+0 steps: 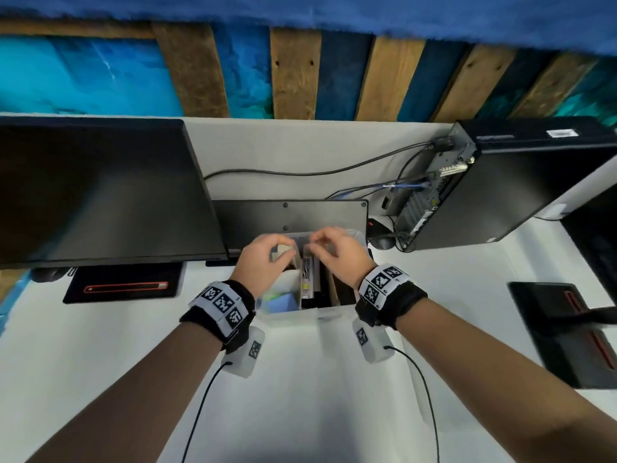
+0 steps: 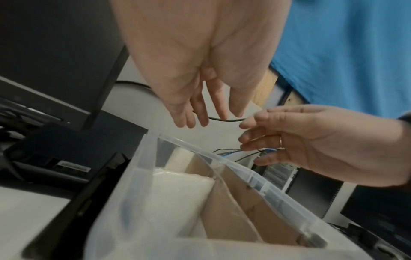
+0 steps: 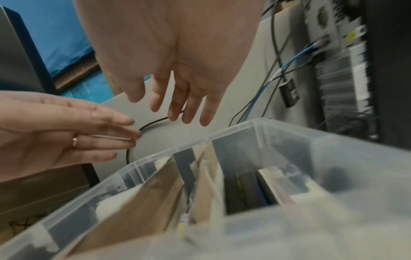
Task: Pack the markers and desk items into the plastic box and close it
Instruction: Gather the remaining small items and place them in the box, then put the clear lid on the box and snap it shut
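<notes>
Both hands hold nothing: the left hand (image 1: 263, 259) and right hand (image 1: 337, 253) hover with loose, relaxed fingers over the far end of the open plastic box (image 1: 310, 315). Box's long axis runs from the desk's (image 1: 300, 396) near edge toward the monitor (image 1: 100, 192); marker labels inside are unreadable.

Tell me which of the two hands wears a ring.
The left hand: the right wrist view shows a thin ring on one of its fingers. The right hand shows bare fingers there. Both hover over the plastic box.
</notes>
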Action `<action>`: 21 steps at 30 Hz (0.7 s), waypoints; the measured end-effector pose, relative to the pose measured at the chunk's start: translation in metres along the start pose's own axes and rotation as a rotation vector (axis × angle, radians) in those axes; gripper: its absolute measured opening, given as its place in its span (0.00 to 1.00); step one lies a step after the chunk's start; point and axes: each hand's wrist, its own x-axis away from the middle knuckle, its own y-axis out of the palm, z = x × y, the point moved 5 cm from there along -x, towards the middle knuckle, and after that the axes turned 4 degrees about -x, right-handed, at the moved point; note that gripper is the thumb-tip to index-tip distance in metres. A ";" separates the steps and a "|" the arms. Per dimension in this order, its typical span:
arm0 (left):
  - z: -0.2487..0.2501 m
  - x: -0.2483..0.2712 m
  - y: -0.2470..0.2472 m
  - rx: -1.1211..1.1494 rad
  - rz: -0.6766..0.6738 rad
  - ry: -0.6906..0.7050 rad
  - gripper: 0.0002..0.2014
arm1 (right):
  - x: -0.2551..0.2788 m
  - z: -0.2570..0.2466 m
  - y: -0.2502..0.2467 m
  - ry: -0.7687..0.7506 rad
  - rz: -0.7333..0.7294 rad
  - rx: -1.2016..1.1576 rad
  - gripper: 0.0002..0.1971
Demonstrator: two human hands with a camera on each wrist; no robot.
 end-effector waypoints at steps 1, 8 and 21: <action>0.003 0.004 0.003 0.057 -0.012 0.002 0.08 | 0.008 0.005 -0.006 0.011 0.009 0.035 0.13; 0.060 0.039 0.049 0.112 -0.246 0.103 0.11 | 0.071 0.083 -0.057 0.336 0.154 0.303 0.39; 0.063 0.108 0.235 -0.152 -0.616 -0.320 0.41 | 0.217 0.228 -0.103 0.939 -0.168 0.306 0.63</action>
